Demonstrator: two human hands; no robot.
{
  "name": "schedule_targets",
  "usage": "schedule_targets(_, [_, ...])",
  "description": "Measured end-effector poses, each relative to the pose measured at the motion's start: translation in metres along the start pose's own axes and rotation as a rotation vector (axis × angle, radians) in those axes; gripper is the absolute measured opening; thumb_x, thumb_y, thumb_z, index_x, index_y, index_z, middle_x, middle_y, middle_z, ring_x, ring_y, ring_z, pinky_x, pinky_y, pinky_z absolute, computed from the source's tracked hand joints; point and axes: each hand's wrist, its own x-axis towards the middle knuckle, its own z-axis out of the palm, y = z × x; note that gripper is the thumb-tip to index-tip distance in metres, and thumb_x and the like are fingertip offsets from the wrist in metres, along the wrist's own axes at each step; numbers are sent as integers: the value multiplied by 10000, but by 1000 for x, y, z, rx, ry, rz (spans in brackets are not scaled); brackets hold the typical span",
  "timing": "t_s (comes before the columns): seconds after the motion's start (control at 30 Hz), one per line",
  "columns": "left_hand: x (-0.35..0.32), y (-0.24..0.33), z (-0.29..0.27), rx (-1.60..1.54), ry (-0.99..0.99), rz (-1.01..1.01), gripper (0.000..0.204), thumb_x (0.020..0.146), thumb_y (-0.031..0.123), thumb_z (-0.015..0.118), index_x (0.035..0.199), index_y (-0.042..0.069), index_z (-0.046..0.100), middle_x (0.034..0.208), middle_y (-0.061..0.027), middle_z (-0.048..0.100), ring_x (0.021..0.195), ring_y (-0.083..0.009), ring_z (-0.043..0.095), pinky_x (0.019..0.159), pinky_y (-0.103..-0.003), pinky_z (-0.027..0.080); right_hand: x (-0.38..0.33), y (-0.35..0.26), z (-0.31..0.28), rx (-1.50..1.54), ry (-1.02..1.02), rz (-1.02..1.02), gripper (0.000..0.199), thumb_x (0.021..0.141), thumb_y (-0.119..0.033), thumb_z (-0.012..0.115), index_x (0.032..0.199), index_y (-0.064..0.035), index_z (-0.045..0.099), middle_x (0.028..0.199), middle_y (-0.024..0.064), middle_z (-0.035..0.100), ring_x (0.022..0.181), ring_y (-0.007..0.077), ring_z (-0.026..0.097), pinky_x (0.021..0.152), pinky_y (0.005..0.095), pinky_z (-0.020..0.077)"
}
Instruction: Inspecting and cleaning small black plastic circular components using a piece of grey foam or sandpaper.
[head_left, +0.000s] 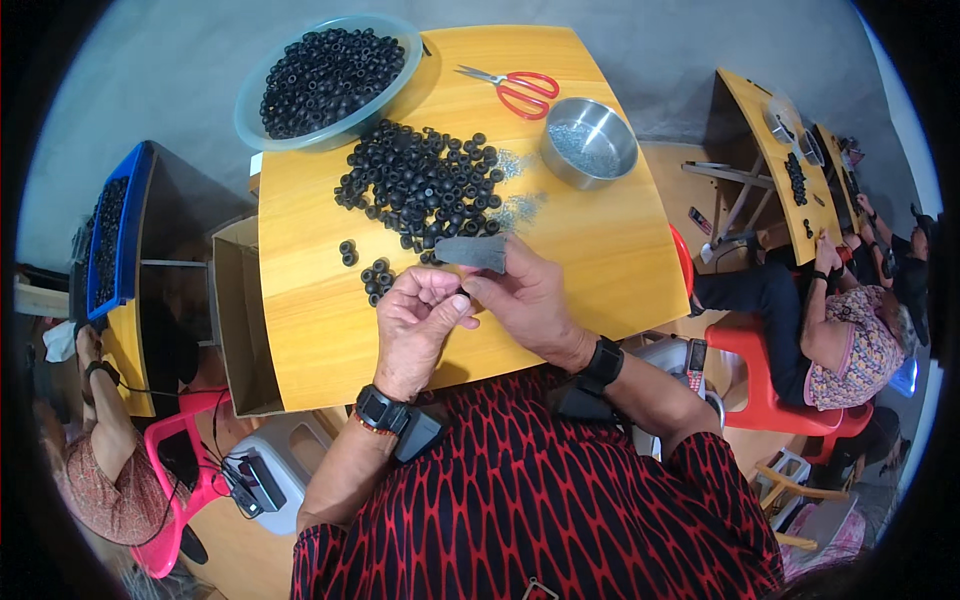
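My left hand and my right hand meet above the near part of the yellow table. Both are closed, thumbs and fingertips pinched together around a small dark piece, mostly hidden by the fingers. Grey cloth covers the extended index finger of my right hand. Just beyond my hands spreads a heap of small black ring-shaped pieces, each with a hole. A few loose ones lie to the left of my left hand. Small clear bits are scattered along the heap's right side.
A translucent basin full of black pieces stands at the far left. Red-handled scissors and a metal bowl of clear bits are at the far right. A cardboard box adjoins the table's left side. People sit at other tables on both sides.
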Motion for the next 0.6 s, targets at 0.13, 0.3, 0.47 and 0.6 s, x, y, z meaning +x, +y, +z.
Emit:
schedule_targets(0.13, [-1,3,5,40,15,32,181,904,-31,648,1066,16,583,975,-63,655,829,-113,638,724,-291,603,1,0,-1,145,-26,53,248,892,-5,672,1140,-11,670,996,37,625,906,104,617,780,267,531])
schedule_targets(0.3, [-5,-4,4,174,54,120,208,897,-11,674,1086,11,590,1012,-116,681,835,-139,657,708,-297,603,0,0,-2,167,6,134,264,882,-18,684,1145,-24,673,903,44,647,842,126,635,747,286,530])
schedule_targets(0.47, [-6,-10,-6,157,99,141,162,897,-11,676,1037,6,597,1006,-135,693,764,-147,667,698,-296,602,1,-17,-9,-400,-185,-79,270,889,-34,669,1159,-34,662,893,83,665,826,138,645,710,297,522])
schedule_targets(0.6, [-5,-7,-2,108,87,139,134,898,-5,679,1008,1,602,1008,-150,699,759,-153,671,695,-297,601,2,-13,-7,-318,-155,-122,267,906,-20,644,1172,-28,655,958,82,677,869,135,645,750,297,533])
